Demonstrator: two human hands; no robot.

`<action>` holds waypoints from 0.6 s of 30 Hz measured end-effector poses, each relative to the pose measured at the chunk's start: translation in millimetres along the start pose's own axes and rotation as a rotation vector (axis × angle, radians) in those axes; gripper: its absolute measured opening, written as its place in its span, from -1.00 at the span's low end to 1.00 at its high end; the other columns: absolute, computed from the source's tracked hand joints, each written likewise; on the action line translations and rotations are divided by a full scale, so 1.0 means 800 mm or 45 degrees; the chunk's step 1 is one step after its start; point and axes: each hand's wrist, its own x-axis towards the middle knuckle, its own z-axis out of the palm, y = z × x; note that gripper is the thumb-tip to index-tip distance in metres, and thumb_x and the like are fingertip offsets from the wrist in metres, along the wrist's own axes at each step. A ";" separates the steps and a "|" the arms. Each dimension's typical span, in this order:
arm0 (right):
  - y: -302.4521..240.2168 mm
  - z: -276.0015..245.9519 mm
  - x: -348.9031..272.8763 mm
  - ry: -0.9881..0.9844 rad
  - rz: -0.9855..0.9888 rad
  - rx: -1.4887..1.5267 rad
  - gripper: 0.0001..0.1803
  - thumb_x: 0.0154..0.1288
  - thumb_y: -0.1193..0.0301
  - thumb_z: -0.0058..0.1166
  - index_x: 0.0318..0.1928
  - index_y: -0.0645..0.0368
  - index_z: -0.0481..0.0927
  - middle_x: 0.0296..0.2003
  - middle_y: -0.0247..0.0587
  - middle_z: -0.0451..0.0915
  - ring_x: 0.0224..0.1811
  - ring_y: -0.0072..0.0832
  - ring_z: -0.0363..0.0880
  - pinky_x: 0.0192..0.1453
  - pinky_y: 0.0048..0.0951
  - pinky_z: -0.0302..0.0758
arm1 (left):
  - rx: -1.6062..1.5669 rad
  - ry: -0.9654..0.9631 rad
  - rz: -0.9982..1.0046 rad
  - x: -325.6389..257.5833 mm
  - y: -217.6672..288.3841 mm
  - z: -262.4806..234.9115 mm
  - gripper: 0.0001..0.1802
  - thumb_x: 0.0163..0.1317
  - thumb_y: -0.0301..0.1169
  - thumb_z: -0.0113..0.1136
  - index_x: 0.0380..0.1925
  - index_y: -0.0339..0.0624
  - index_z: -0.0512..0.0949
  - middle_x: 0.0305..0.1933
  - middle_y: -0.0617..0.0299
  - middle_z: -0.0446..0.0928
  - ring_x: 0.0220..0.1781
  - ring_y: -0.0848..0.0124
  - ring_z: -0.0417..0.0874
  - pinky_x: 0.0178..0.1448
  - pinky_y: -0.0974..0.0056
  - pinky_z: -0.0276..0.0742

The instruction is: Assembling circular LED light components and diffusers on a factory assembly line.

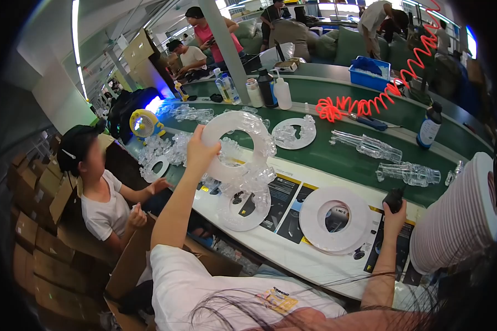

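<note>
Two hands of ours work around the ring stack (337, 241), a flat pile of white rings on the bench (288, 255). Just right of the stack, our right hand (395, 218) is wrapped around a black object (393, 199) whose kind we cannot tell. Farther right stands a tall ribbed white column (453, 220). Up and to the left of the stack, our left hand (203, 149) pinches the left rim of a white ring (225, 124), raised, tilted, its round face toward us. It has no long axis; clear pieces (264, 140) crowd its right side, facing away from the left hand, the nearer one. The black object is well apart from it. Between ring and stack, lower down, lies another ring with clear parts (243, 219), partly screened by the raised one; we cannot tell whether they touch. Left of the stack sits a co-worker (107, 204). Beyond the stack come long clear parts (365, 144), a dark bottle (429, 127) and a red coiled hose (364, 102).
</note>
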 end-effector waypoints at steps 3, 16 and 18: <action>-0.004 0.006 -0.004 0.147 -0.142 0.037 -0.54 -0.02 0.45 0.33 -0.09 0.25 0.43 -0.24 -0.06 0.60 -0.20 -0.27 0.61 -0.09 -0.33 0.48 | -0.008 -0.011 0.037 -0.003 0.012 0.009 -0.56 -0.09 -0.58 0.30 -0.15 -0.16 0.42 -0.43 0.21 0.56 -0.58 0.48 0.59 -0.51 0.37 0.51; -0.013 0.001 -0.004 0.059 -0.051 0.007 -0.47 0.00 0.43 0.33 -0.01 0.26 0.41 -0.16 -0.05 0.58 -0.12 -0.27 0.59 -0.04 -0.34 0.48 | -0.152 -0.033 0.031 0.000 0.018 0.022 -0.56 -0.08 -0.56 0.35 -0.15 -0.20 0.42 -0.41 0.21 0.56 -0.59 0.47 0.57 -0.52 0.37 0.52; -0.010 0.001 -0.003 0.028 -0.015 -0.018 -0.38 0.00 0.42 0.34 0.08 0.29 0.38 -0.10 -0.01 0.57 -0.06 -0.27 0.57 0.01 -0.34 0.48 | -0.203 -0.083 -0.020 -0.003 0.017 0.026 -0.54 -0.09 -0.57 0.35 -0.14 -0.21 0.42 -0.41 0.21 0.56 -0.59 0.47 0.57 -0.53 0.37 0.51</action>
